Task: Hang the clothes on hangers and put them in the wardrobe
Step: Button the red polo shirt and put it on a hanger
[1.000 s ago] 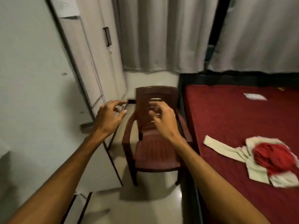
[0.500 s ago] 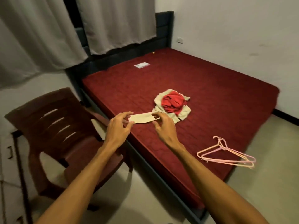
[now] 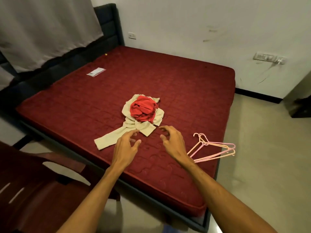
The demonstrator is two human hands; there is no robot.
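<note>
Over the near half of the red mattress point(image 3: 185, 84), the left hand point(image 3: 125, 147) and the right hand point(image 3: 173, 142) hover side by side, fingers spread and loosely curled, gripping nothing. The left fingertips sit over the trailing end of the beige garment point(image 3: 116, 137); whether they touch it cannot be told.

The step in hand looks like picking up a first piece of clothing. It would go best by taking one piece only. The red garment point(image 3: 143, 108) lies on top, so lifting it off first should free the beige one without dragging both. A pinch at a collar or shoulder seam, once found, would let the cloth fall open for a hanger; a grab at the middle would probably leave it bunched. The hangers point(image 3: 213, 148) lie just beside the right hand, near the mattress edge, so that hand seems better placed to fetch one. They are nested together and may catch on each other when one is lifted.

Both garments are crumpled into one small pile near the middle of the bed's near side. The red one is balled up tightly, with deep folds. The beige one spreads beneath and around it, and a long flat strip, a sleeve or a leg, runs toward the bed's edge. The hangers are thin, pink and pale orange. No wardrobe is in view.
</note>
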